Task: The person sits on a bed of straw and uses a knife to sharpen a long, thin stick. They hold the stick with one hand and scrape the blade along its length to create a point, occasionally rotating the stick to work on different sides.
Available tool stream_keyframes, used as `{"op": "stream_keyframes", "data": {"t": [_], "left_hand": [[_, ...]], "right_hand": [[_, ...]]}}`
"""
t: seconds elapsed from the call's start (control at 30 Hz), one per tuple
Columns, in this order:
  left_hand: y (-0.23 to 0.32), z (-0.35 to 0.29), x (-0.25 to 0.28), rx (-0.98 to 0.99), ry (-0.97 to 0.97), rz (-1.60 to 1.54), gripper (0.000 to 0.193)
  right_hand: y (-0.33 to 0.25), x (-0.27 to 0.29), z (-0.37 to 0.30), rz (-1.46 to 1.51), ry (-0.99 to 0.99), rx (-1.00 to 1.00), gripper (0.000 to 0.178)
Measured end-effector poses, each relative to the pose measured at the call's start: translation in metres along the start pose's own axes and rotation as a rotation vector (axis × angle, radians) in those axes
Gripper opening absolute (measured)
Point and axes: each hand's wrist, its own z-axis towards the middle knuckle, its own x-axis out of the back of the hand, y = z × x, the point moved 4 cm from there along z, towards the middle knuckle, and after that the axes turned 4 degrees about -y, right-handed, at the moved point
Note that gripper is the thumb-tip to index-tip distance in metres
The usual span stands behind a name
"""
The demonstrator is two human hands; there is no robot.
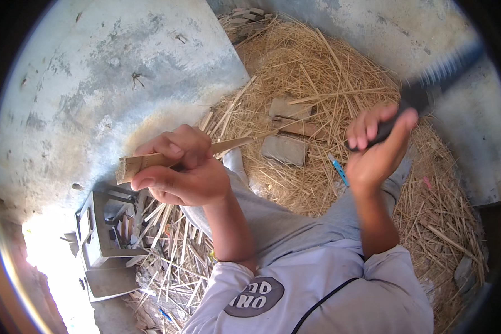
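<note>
My left hand [192, 178] is closed around a split bamboo strip [228, 146]. The strip's thick, squared end pokes out beyond the thumb on the left, and its thinner length runs right, over the bricks. Raised at the right, my right hand [376, 150] grips the black handle of a large knife [414, 99]. Its dark blade has teeth along the upper edge, points up and right, and is smeared by motion. Knife and bamboo are well apart. A blue box cutter [338, 170] lies on the straw beside my right leg.
Thin bamboo shavings [328, 67] cover the floor around my legs. Between my feet lie a grey brick [284, 150], a second brick [289, 108] and a wooden block [300, 128]. A grey open frame box [103, 222] stands left, near worn walls [122, 67].
</note>
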Motion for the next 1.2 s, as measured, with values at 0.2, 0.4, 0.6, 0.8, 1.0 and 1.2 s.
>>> {"op": "stream_keyframes", "data": {"t": [0.2,0.4,0.6,0.8,1.0,1.2], "left_hand": [[-0.003,-0.001,-0.037,-0.063,-0.025,-0.025,0.055],[-0.007,0.008,-0.021,-0.039,-0.068,-0.088,0.058],[-0.001,0.01,0.006,-0.017,0.041,0.08,0.057],[0.0,0.007,-0.023,-0.032,0.041,0.149,0.057],[-0.009,0.016,0.0,0.041,0.056,-0.013,0.057],[-0.006,0.016,0.016,-0.003,0.021,0.018,0.058]], "right_hand": [[0.16,0.032,-0.087,-0.841,-0.52,-0.747,0.04],[0.1,0.045,-0.054,0.401,-0.433,-1.371,0.04],[-0.007,-0.006,0.029,-0.395,-0.181,-0.106,0.043],[0.16,0.033,-0.104,-0.902,-0.448,-0.531,0.045],[0.117,0.035,-0.062,-0.095,-0.494,-1.203,0.041],[0.006,-0.022,0.021,-0.49,-0.311,-0.514,0.044]]}}
